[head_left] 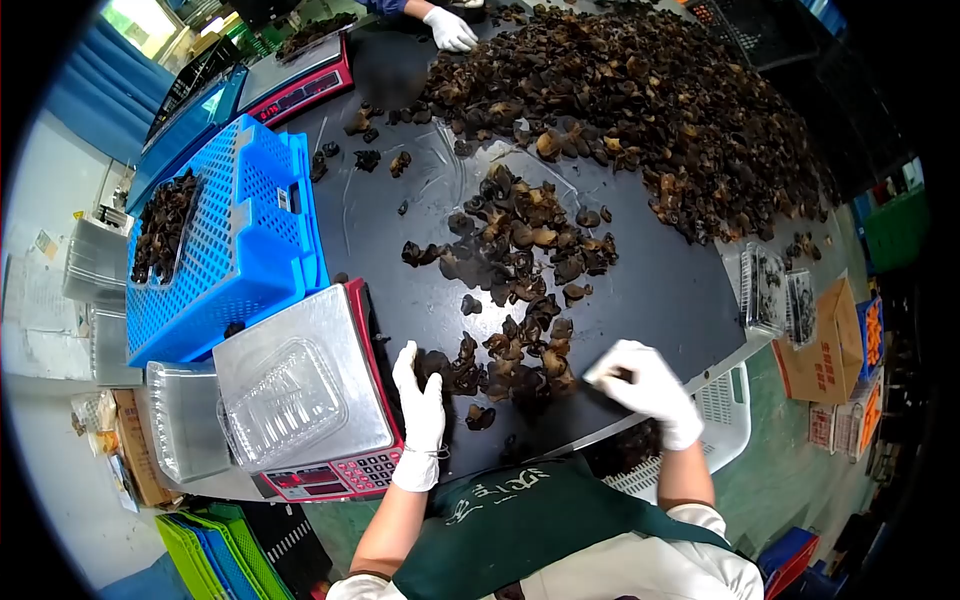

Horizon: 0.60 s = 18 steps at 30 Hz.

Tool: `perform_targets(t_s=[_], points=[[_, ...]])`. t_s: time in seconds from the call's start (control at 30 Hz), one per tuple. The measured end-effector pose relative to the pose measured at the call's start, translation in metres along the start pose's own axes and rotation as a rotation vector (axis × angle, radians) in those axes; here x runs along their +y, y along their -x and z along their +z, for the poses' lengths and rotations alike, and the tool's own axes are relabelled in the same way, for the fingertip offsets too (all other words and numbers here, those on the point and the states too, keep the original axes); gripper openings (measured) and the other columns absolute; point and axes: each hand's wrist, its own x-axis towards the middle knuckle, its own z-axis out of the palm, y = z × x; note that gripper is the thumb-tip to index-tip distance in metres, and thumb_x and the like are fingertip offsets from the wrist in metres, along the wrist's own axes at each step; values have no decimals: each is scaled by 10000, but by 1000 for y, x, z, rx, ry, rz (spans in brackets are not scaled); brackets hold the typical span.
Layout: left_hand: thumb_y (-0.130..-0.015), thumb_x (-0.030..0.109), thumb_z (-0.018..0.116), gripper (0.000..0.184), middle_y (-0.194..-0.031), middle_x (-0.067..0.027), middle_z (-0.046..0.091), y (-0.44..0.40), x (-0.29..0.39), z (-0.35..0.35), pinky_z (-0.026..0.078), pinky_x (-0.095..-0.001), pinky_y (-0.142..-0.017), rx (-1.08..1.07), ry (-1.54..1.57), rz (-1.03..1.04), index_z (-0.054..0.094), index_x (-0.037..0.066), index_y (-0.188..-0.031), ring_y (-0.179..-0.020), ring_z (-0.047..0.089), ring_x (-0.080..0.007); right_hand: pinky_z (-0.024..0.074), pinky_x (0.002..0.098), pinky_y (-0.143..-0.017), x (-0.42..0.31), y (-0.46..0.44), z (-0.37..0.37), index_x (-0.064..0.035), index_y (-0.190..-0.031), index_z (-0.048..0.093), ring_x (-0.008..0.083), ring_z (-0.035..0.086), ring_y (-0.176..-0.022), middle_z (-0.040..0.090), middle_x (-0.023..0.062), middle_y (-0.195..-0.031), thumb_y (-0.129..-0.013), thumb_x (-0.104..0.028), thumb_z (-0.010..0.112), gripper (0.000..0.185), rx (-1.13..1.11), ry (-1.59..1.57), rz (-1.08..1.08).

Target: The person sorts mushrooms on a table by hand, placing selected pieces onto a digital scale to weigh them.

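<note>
My left hand [421, 405], in a white glove, is beside the red-edged scale, its thumb and fingers apart and nothing held. Right of it, dark brown wood-ear mushrooms [520, 345] lie loose on the black table [660, 290]. My right hand [645, 385], also gloved in white, is at the right of these pieces near the table's front edge, with its fingers curled; whatever they hold, if anything, cannot be made out. On the metal pan of the scale [255, 350] rests an empty clear plastic tray [290, 400].
A blue crate [215, 250] at the left bears a filled tray [165, 228]. Stacked clear trays [185, 420] stand left of the scale. A large mushroom heap [640, 100] covers the far side, where a co-worker's gloved hand [450, 30] touches it. A white basket [725, 410] sits below the edge.
</note>
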Motion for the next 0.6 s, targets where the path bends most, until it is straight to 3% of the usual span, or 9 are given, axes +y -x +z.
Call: perform_targets(t_s=[0.03,0.1,0.13,0.17,0.23,0.27,0.37,0.53,0.6], points=[[-801,-51,560,641,-1415,-187,372,2,5,-2,242,-379,-1140,-6,0,-2,386,37,-1412,-1346,337,-313,500,361,-737,3,15,-23,-106,-789,725,254,623,-635,657,59,-662,-731,-154,643,111,-114,-53,114],[-803,-48,558,651,-1428,-189,346,2,15,-3,247,-393,-1139,-1,-220,109,380,52,-1420,-1351,332,-313,505,388,-761,-5,37,-58,-88,-767,729,268,615,-580,629,77,-588,-717,-203,656,145,-335,179,336],[-794,-37,576,534,-1340,-181,462,3,24,2,306,-407,-1102,76,-197,193,502,53,-1315,-1274,422,-326,494,394,-770,-8,45,-55,-78,-744,725,277,615,-572,625,89,-579,-708,-214,659,156,-257,410,439],[-794,-37,576,534,-1340,-181,462,2,30,3,306,-407,-1102,65,-193,198,502,53,-1315,-1274,422,-326,483,399,-778,-11,52,-53,-67,-721,720,285,614,-563,621,101,-570,-699,-226,662,171,-174,642,541],[-788,-29,607,376,-1170,-126,587,-1,43,6,362,-389,-1045,-116,-405,446,607,51,-1155,-1166,504,-301,456,387,-662,1,52,-41,-71,-678,696,290,634,-663,638,112,-638,-691,-212,673,144,-64,837,327],[-764,-13,616,268,-955,-114,632,-1,55,16,422,-403,-919,-55,-353,518,643,58,-1021,-982,557,-318,462,389,-663,4,46,-31,-74,-701,685,291,623,-671,637,104,-672,-687,-202,682,129,9,852,255],[-773,18,620,270,-957,-116,617,-6,61,30,437,-408,-878,-148,-360,538,643,67,-1037,-956,563,-301,472,381,-675,8,23,11,-99,-768,664,269,619,-736,623,86,-729,-712,-217,717,141,102,550,98],[-765,106,665,330,-1029,-106,594,-28,65,61,419,-410,-918,-252,-507,659,632,74,-1091,-1011,539,-309,487,373,-696,20,-8,82,-109,-980,644,255,615,-783,618,63,-848,-738,-313,734,329,196,531,42],[-753,137,680,338,-1027,-105,589,-31,62,68,413,-426,-916,-207,-650,758,630,89,-1084,-1011,535,-311,502,366,-699,29,-11,90,-103,-927,653,258,623,-767,626,66,-821,-730,-213,715,234,320,395,-4]])
